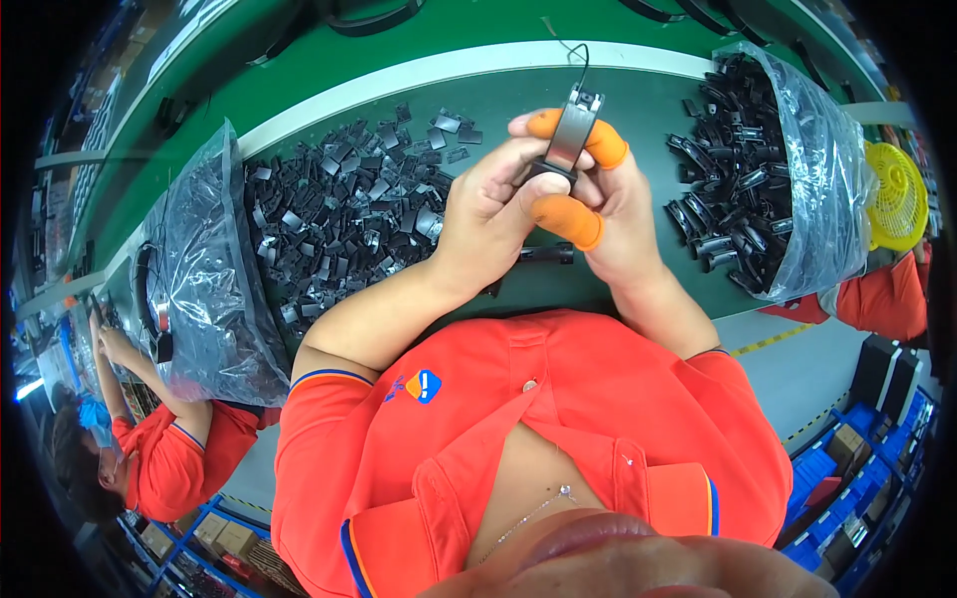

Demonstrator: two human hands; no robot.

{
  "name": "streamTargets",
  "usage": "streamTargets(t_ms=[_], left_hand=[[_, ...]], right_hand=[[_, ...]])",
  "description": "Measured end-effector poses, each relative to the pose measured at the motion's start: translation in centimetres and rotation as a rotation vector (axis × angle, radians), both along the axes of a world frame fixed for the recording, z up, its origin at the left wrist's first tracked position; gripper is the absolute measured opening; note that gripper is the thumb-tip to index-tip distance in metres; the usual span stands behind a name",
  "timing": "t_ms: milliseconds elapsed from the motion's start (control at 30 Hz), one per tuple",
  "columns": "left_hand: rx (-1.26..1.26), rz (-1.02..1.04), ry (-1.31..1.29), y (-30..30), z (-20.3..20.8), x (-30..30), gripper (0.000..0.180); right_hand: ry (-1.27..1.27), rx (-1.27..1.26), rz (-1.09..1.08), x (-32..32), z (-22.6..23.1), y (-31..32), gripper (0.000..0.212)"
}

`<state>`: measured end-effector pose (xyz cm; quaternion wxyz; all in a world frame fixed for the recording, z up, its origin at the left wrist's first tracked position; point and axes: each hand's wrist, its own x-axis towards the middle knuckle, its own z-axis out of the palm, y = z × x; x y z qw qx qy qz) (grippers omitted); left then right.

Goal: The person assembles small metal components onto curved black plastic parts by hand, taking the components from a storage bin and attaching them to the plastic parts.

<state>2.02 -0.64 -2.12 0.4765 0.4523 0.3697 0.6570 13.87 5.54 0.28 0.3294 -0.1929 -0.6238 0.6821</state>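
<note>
Both hands are raised over the green work surface (598,289), closed around a black curved headband-like piece (570,138). A thin dark wire (584,58) rises from its far end. My left hand (490,211) pinches the near end of the piece with its thumb. From the other side my right hand (620,204) grips it, with orange finger covers (570,221) on its thumb and at least one finger. Some fingertips are hidden behind the piece. Beneath the hands, partly covered, lies a dark elongated part (546,255).
Small flat black pieces (339,214) spill from a clear plastic bag (204,269) at left. Curved black parts (733,199) fill another bag (822,189) at right, beside a yellow fan (897,194). Curved bands (377,20) lie beyond the pale rail. A co-worker (184,453) is at left.
</note>
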Motion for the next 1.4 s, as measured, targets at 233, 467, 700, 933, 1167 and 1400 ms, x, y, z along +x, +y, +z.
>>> streamTargets(t_ms=[233,467,700,933,1167,1400], left_hand=[[-0.171,-0.33,-0.262,0.4,1.3,-0.6,0.044],[0.223,0.107,0.646,0.1,1.6,0.4,0.042],[0.148,-0.109,0.531,-0.4,1.4,-0.2,0.052],[0.046,-0.195,0.513,0.5,2.5,-0.1,0.047],[0.146,-0.094,0.864,2.7,2.4,-1.0,0.05],[0.337,0.032,1.273,10.8,2.1,-6.1,0.032]], right_hand=[[-0.08,0.412,-0.057,1.8,0.2,1.5,0.04],[-0.09,0.685,-0.058,2.1,-0.2,1.0,0.029],[-0.044,0.673,0.037,2.1,0.1,1.1,0.032],[0.013,0.688,-0.078,1.8,-1.4,1.9,0.03],[0.148,0.242,-0.184,0.8,-3.1,0.8,0.029],[0.089,0.104,-0.218,-0.5,-1.4,11.8,0.038]])
